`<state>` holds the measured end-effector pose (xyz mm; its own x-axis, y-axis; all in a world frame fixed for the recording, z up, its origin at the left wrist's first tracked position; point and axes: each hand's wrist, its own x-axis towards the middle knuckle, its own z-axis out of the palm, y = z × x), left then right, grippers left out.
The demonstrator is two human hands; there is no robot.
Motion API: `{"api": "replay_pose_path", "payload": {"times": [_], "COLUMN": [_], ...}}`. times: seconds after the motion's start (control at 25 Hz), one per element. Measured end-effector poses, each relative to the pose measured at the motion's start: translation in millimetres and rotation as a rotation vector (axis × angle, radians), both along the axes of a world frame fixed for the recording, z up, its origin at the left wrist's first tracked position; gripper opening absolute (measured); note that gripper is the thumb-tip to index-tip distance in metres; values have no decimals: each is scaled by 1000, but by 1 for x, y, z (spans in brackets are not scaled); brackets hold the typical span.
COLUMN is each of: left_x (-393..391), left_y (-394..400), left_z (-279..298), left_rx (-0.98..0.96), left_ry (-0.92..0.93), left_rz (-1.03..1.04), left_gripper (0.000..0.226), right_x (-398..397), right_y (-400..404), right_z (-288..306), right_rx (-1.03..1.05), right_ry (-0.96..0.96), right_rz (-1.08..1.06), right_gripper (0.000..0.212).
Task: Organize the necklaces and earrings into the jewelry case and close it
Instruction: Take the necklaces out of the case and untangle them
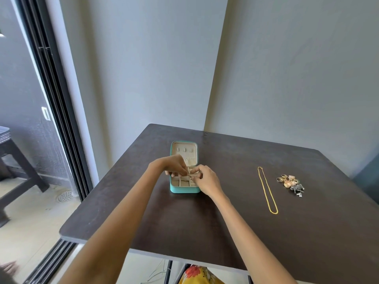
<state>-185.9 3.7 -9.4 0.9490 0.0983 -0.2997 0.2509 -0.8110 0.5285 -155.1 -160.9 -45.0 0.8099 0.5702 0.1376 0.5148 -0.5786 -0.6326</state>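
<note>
Meanwhile both hands meet over the open jewelry case (pixel 184 189), fingers curled on something too small to tell — the gold necklace (pixel 267 190) lies lengthwise well right of the case, nearer the right hand (pixel 207 181) than the left hand (pixel 174 166).

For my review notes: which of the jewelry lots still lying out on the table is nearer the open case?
The gold chain necklace, stretched out in a long narrow loop to the right of the teal case. The heap of earrings and rings lies farther right, beyond it.
</note>
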Motion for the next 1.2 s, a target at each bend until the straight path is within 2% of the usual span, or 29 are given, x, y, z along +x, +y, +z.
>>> {"api": "replay_pose_path", "payload": {"times": [0.32, 0.48, 0.64, 0.76, 0.84, 0.96, 1.04, 1.08, 1.2], "left_x": [1, 0, -8, -15, -18, -24, -28, -29, -33], "left_y": [3, 2, -1, -5, -9, -16, -14, -11, -5], "left_z": [-11, -9, 10, 32, 45, 53, 47, 43, 23], "left_rx": [-83, -146, -206, -297, -333, -370, -317, -230, 23], "left_ry": [-95, -129, -272, -365, -379, -450, -480, -455, -252], "left_rz": [-27, -7, 11, -24, -46, -11, 53, 70, 59], "left_gripper": [10, 16, 21, 17, 11, 7, 3, 4, 18], "right_x": [5, 7, 10, 10, 11, 14, 15, 16, 21], "right_y": [-1, -4, -4, 0, 4, 6, 4, 2, -5], "right_z": [-11, -8, -4, 8, 24, 48, 58, 62, 69], "right_rx": [96, 77, 60, 203, 312, 329, 326, 339, 405], "right_ry": [46, 47, 46, 92, 111, 55, 22, 21, 52], "right_rz": [14, 39, 75, 85, 61, 54, 54, 48, 34], "right_gripper": [11, 12, 22, 26, 20, 18, 18, 18, 16]}}
